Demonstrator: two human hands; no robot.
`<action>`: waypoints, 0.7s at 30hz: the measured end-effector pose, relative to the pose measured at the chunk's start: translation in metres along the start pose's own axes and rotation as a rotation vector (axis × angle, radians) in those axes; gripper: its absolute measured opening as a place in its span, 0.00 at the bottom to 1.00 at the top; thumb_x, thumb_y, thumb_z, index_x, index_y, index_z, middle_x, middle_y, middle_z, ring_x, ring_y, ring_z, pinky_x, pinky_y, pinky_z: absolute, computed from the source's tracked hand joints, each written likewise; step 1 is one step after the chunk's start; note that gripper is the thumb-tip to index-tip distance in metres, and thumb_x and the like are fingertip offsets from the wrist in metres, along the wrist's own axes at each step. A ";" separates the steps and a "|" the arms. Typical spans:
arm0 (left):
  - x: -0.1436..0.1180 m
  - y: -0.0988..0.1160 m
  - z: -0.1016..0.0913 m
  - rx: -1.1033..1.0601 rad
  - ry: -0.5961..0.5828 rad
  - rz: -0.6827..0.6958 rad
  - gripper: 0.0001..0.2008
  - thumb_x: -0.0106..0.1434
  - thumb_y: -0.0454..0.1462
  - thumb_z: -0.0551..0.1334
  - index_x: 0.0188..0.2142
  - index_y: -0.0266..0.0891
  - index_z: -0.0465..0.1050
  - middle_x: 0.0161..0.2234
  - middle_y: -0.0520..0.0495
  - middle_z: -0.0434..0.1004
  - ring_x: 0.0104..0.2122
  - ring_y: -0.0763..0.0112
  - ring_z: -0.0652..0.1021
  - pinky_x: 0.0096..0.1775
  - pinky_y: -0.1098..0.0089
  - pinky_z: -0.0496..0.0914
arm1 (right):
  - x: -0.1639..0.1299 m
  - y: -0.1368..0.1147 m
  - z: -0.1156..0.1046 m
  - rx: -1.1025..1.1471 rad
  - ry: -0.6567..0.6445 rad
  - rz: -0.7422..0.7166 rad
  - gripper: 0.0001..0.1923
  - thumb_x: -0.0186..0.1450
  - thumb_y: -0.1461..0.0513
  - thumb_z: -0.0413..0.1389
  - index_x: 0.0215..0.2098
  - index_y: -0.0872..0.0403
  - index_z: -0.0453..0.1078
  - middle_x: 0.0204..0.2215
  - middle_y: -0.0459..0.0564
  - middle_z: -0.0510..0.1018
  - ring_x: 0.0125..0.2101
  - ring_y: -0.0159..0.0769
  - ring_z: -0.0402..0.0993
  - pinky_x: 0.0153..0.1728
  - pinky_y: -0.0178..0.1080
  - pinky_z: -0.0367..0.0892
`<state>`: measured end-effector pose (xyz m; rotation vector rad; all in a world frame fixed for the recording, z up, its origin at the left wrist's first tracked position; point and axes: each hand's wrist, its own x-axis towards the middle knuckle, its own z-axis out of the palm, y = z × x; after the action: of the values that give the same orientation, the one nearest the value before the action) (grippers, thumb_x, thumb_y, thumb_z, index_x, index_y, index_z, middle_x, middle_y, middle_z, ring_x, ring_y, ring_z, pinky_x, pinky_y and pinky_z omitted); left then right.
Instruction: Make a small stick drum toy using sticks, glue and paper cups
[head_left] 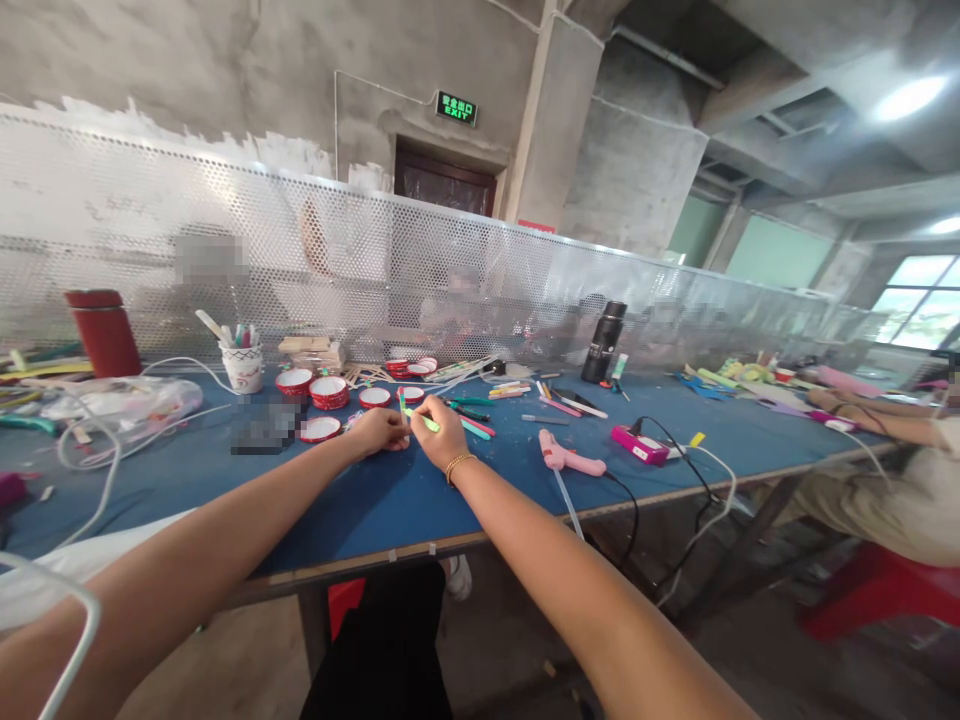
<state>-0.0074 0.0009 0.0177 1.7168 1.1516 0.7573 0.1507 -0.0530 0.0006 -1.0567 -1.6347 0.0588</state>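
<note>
Item: blue table [465, 500]. I see my left hand [382, 432] and right hand [442, 430] mid-table, both pinched shut on one green stick [426, 421]. Bare cloth runs to the table's near edge. Glue gun [566, 456] right; red cups [322, 390] behind; mesh screen [480, 270] along the far edge.

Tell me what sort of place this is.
Probably a craft workshop in a bare concrete building: a long blue worktable strewn with coloured sticks, a pink glue gun, red-rimmed lids, and another person seated alongside.

Glue gun [570, 458] lies right of hands [411, 428]; cups [328, 391] apparently just behind.
</note>
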 end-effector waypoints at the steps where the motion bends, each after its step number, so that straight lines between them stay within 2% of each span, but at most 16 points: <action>1: 0.000 0.000 0.000 0.001 -0.003 -0.003 0.17 0.47 0.41 0.79 0.23 0.39 0.73 0.22 0.52 0.80 0.26 0.71 0.81 0.31 0.76 0.75 | 0.000 0.001 0.000 -0.008 0.007 0.006 0.07 0.65 0.57 0.52 0.29 0.48 0.62 0.26 0.45 0.75 0.30 0.38 0.73 0.35 0.36 0.66; 6: 0.000 0.001 0.000 -0.003 -0.006 -0.015 0.16 0.47 0.41 0.79 0.23 0.38 0.75 0.21 0.51 0.79 0.25 0.71 0.81 0.31 0.76 0.75 | 0.000 0.001 -0.001 -0.017 0.053 0.027 0.08 0.65 0.58 0.52 0.28 0.48 0.60 0.26 0.45 0.75 0.30 0.38 0.72 0.35 0.36 0.66; 16: 0.002 -0.001 0.000 -0.002 -0.005 -0.015 0.16 0.49 0.40 0.78 0.22 0.40 0.72 0.22 0.52 0.79 0.27 0.71 0.82 0.31 0.77 0.75 | -0.001 -0.002 0.000 0.006 -0.008 -0.002 0.08 0.65 0.57 0.52 0.29 0.48 0.62 0.26 0.44 0.75 0.29 0.37 0.73 0.35 0.36 0.67; 21: 0.003 -0.002 0.000 -0.009 -0.009 -0.010 0.16 0.46 0.41 0.79 0.24 0.39 0.74 0.22 0.51 0.80 0.27 0.70 0.82 0.31 0.75 0.75 | 0.000 0.000 -0.001 -0.018 0.023 0.013 0.08 0.65 0.58 0.52 0.28 0.48 0.60 0.26 0.44 0.74 0.29 0.37 0.72 0.35 0.36 0.66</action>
<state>-0.0071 0.0039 0.0161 1.7039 1.1480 0.7465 0.1515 -0.0533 0.0009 -1.0777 -1.6105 0.0406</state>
